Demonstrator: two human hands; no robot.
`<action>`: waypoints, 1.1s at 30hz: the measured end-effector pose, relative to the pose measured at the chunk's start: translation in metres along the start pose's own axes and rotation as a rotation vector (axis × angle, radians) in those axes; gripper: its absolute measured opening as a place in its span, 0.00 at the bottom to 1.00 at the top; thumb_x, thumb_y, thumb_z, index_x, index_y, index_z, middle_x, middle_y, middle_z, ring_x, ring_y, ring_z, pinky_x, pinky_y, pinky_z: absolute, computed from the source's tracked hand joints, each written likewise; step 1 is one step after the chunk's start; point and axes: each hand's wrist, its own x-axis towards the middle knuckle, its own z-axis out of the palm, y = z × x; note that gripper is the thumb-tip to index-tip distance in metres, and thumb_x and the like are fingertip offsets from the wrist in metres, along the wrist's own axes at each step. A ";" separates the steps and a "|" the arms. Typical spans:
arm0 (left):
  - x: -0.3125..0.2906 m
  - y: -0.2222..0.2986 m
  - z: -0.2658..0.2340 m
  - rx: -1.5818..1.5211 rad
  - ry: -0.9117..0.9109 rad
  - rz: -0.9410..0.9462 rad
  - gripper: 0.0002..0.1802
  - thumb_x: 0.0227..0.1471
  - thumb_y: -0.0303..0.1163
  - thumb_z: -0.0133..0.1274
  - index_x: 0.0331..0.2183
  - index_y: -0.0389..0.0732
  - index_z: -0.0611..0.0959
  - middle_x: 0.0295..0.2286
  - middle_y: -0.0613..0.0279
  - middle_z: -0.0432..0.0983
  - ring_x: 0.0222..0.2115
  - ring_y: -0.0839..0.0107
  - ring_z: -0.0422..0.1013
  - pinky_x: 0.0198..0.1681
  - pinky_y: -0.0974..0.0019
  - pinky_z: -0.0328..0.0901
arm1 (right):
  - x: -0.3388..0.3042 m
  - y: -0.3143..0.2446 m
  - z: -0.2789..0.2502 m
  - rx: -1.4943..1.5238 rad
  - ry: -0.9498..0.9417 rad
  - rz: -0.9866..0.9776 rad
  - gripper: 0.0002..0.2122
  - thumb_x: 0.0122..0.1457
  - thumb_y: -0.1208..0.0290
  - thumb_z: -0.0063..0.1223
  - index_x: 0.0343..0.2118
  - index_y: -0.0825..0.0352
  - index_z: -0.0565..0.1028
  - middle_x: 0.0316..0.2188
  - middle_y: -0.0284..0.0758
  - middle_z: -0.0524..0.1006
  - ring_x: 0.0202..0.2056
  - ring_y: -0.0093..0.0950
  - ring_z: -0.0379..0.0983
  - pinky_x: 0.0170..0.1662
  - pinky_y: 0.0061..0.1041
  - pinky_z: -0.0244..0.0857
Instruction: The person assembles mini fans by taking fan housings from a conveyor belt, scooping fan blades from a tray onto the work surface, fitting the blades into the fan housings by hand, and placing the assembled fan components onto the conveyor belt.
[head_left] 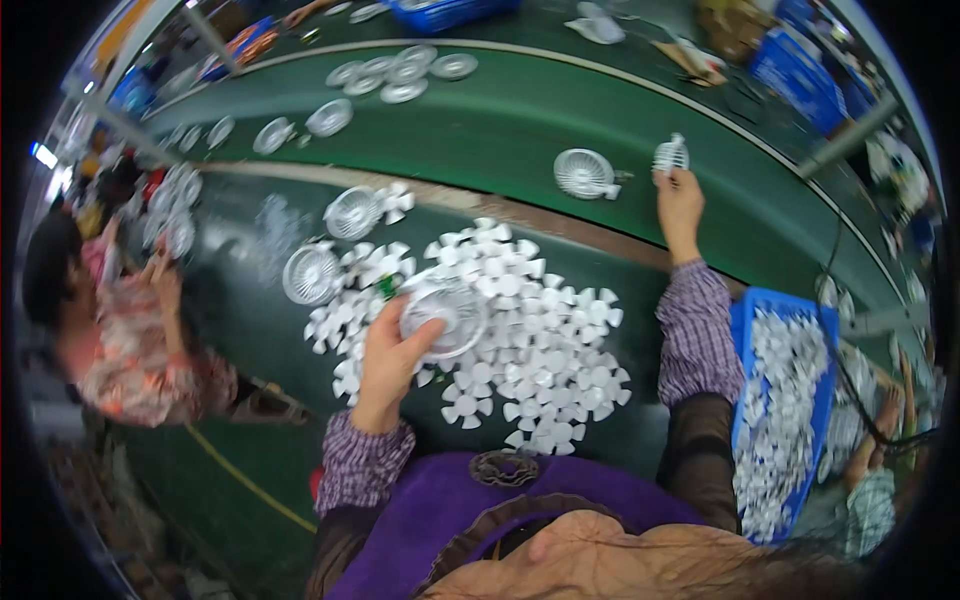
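My left hand (385,362) is closed on a round white fan housing (452,318), held above a pile of white fan blades (545,345) on the dark table. A small green circuit board (386,286) shows by its fingertips; whether it is joined to that housing I cannot tell. Stretched out to the far right, my right hand (682,210) grips a white fan grille (671,153) over the green conveyor belt (480,125). Left of it another fan grille (584,174) lies on the belt. Two more grilled housings (353,213) rest at the pile's left edge.
A blue crate (828,400) full of small white parts stands at my right. Several white grilles (405,70) lie farther along the belt. A co-worker (140,330) sits at the left, with grilles nearby. A black cable (850,385) hangs at the right.
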 end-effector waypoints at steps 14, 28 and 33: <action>-0.053 -0.015 -0.003 0.031 -0.305 -0.103 0.26 0.51 0.25 0.59 0.51 0.31 0.71 0.38 0.62 0.76 0.35 0.80 0.73 0.37 0.77 0.68 | -0.041 -0.134 0.033 0.506 -0.321 0.014 0.06 0.58 0.79 0.49 0.37 0.73 0.74 0.34 0.40 0.72 0.28 0.29 0.73 0.30 0.24 0.67; -0.024 0.006 -0.055 -0.252 0.001 0.137 0.24 0.51 0.19 0.56 0.50 0.30 0.70 0.43 0.57 0.74 0.39 0.74 0.73 0.39 0.71 0.73 | -0.107 -0.288 0.044 0.537 -0.642 -0.500 0.13 0.53 0.79 0.52 0.42 0.66 0.75 0.48 0.44 0.71 0.41 0.42 0.73 0.43 0.33 0.69; -0.019 0.010 -0.048 -0.237 0.023 0.156 0.24 0.51 0.20 0.57 0.50 0.29 0.70 0.42 0.56 0.74 0.40 0.74 0.73 0.41 0.73 0.71 | -0.090 -0.292 -0.028 0.553 -0.864 -0.380 0.15 0.55 0.77 0.53 0.47 0.68 0.74 0.45 0.39 0.75 0.41 0.28 0.75 0.43 0.26 0.69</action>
